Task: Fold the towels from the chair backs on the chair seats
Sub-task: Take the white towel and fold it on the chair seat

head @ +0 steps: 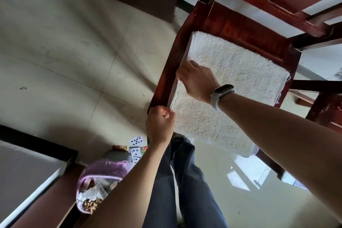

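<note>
The white towel (pixel 225 87) lies spread on the wooden chair (pixel 231 22). The left hand (pixel 160 123) pinches its near corner at the chair edge. Just beyond this grip, the right hand (pixel 197 81), with a white wristband (pixel 221 96), has its fingers curled over the same towel edge. Playing cards (pixel 136 140) lie on the floor below the left hand

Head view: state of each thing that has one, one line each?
white towel: draped over the chair back, not yet folded
left hand: pinches the towel's near corner at the rail
right hand: grips the towel's edge further along the rail
chair: upright
pink bag: open, on the floor
playing cards: scattered face up
</note>
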A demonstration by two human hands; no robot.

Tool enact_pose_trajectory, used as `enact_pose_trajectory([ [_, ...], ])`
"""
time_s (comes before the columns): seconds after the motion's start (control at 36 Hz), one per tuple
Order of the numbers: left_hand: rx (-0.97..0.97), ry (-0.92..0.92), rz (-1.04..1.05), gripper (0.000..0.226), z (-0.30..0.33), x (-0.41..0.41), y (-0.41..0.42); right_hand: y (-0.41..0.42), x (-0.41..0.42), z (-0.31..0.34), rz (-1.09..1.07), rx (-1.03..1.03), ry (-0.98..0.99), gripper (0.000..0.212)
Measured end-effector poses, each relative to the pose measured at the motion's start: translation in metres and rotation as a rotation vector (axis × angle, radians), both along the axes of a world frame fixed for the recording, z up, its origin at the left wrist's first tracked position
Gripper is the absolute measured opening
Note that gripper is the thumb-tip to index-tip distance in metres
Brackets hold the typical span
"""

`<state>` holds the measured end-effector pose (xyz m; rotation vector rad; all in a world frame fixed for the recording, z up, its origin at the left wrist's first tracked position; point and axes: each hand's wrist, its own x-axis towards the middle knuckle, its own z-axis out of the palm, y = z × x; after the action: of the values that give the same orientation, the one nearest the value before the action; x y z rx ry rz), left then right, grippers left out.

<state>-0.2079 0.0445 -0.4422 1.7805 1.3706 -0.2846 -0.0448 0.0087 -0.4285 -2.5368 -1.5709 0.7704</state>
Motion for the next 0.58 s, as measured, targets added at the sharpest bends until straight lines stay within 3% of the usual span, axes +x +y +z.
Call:
enact_pose_trajectory([
  [0.25, 0.066, -0.039, -0.007, 0.012, 0.001, 0.001, 0.011, 0.017, -0.005, -0.011, -0.002, 0.035, -0.046, 0.025],
  [0.44, 0.151, -0.026, -0.119, 0.012, 0.005, -0.003, 0.011, 0.019, -0.001, -0.019, 0.169, -0.062, -0.103, 0.038],
  [0.58, 0.061, -0.035, -0.082, 0.009, 0.006, -0.001, 0.014, 0.025, 0.005, -0.018, 0.202, -0.091, -0.111, 0.035],
])
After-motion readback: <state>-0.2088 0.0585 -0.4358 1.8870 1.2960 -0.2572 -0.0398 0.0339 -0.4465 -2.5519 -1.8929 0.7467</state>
